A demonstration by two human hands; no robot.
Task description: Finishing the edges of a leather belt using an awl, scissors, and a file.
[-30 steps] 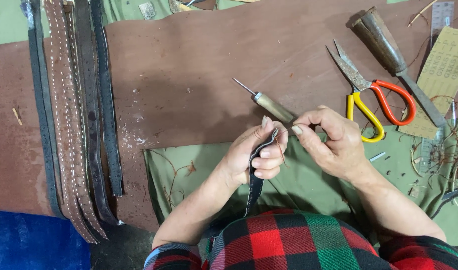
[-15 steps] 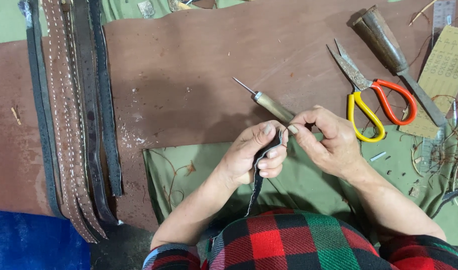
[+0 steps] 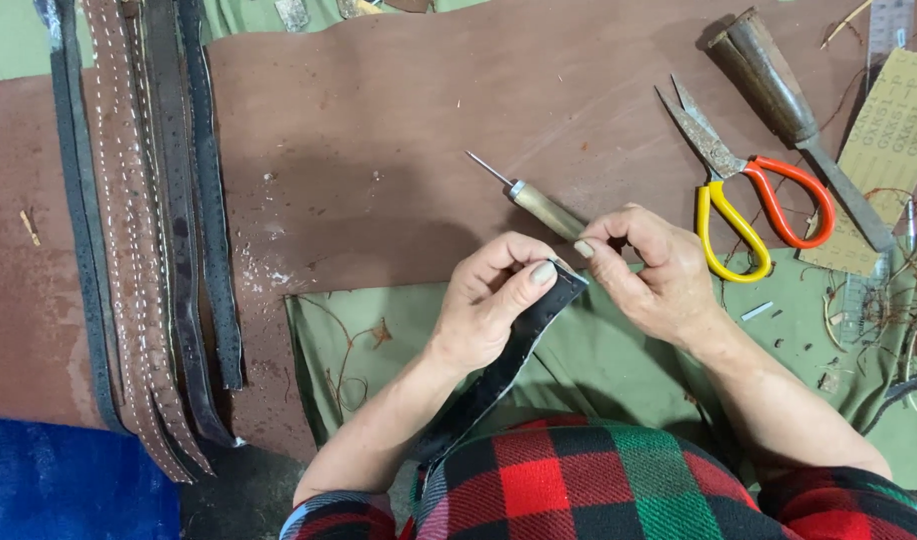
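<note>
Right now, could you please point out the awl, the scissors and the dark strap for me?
awl [image 3: 551, 212], head view, on its pale wooden handle.
scissors [image 3: 714, 155], head view, on the blades near the pivot.
dark strap [image 3: 519, 345], head view, on the stretch just below the left hand [image 3: 494, 300].

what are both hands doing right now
Left hand: closed, pinching the dark strap near its end.
Right hand: fingertips pinched at the strap's tip; what they hold cannot be told.

brown leather-covered bench [image 3: 379, 120], belt strips [image 3: 149, 250], scissors [image 3: 739, 190], awl [image 3: 534, 200]
</note>
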